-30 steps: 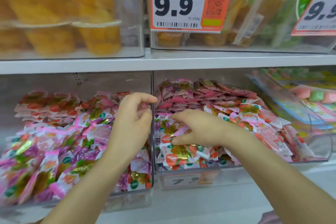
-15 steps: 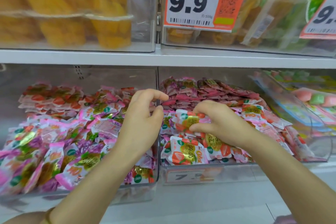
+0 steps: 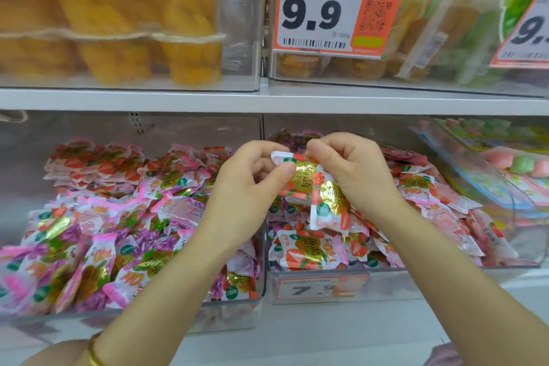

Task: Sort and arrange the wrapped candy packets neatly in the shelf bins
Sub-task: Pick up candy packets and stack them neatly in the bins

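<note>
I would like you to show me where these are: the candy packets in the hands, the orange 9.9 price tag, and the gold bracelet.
candy packets [image 3: 312, 187]: head view, gold label.
9.9 price tag [image 3: 312, 15]: head view, printed digits.
gold bracelet [image 3: 92, 355]: head view, band on left wrist.

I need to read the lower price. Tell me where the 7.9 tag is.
In the head view, the 7.9 tag sits low and right of centre on the front wall of the right candy bin, under the strawberry packets, beneath both hands.
</note>
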Motion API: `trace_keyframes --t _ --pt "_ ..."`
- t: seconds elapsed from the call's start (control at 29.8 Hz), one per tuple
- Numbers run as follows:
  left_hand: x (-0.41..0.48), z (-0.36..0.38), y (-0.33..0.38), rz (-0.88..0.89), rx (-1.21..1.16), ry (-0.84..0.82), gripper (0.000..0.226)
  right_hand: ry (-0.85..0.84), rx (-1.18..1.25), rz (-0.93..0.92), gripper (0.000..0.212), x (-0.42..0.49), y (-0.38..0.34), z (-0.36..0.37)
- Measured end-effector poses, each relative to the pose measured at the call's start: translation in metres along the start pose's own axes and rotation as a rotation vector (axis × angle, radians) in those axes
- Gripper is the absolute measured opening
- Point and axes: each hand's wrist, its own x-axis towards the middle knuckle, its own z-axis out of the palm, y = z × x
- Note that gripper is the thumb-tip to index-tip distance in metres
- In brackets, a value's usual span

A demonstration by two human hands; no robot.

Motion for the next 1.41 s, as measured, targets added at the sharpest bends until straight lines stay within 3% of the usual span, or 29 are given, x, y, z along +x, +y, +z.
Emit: trace_keyframes --t 0.23,0.44,0.54,0.64,0.7,0.8,0.87,0.94,1.04,1.14,1.27,1.34,1.41 --pt "-0.016 -0.026 0.008 -0.124 -0.205 -0.062 0.011 0.294 0.087 0.083 0.028 -0.010 -0.015 0.025" --pt "-0.036 -0.044 0.008 -0.178 -0.122 -0.108 0.049 0.299 0.033 0.007 0.025 -0.016 -0.041 0.055" --pt "-0.041 -0.061 0.004 -0.174 -0.141 -0.063 0.053 0.118 0.099 0.056 0.036 -0.018 -0.054 0.065" --pt "-0.041 -0.087 -0.001 -0.143 -0.166 0.003 0.056 -0.235 0.166 0.269 0.055 -0.014 -0.068 0.070" --pt "-0.043 -0.106 -0.005 -0.138 -0.138 0.027 0.060 -0.416 0.227 0.279 0.044 -0.011 -0.078 0.079" --pt "-0.048 -0.126 -0.015 -0.200 -0.088 0.036 0.062 -0.482 0.280 0.210 0.019 -0.004 -0.088 0.101" --pt "-0.052 -0.135 -0.025 -0.241 0.012 0.098 0.062 -0.416 0.201 0.209 0.014 0.007 -0.086 0.120" --pt "-0.055 -0.146 -0.038 -0.260 0.334 0.129 0.055 -0.349 0.073 0.216 0.014 0.022 -0.081 0.140" --pt "-0.056 -0.174 -0.047 -0.311 0.689 0.193 0.032 -0.377 -0.031 0.244 0.036 0.039 -0.083 0.173" --pt "-0.053 -0.211 -0.049 -0.385 0.668 0.353 0.035 -0.487 -0.087 0.226 0.053 0.049 -0.098 0.212" --pt "-0.055 -0.237 -0.052 -0.405 0.576 0.472 0.035 -0.656 -0.141 0.102 0.046 0.054 -0.113 0.267" --pt "-0.056 -0.237 -0.054 -0.400 0.578 0.460 0.031 -0.675 -0.453 -0.067 0.040 0.050 -0.112 0.288" --pt "-0.056 -0.237 -0.055 -0.390 0.568 0.450 0.028 -0.520 -0.787 -0.276 0.040 0.043 -0.109 0.293"
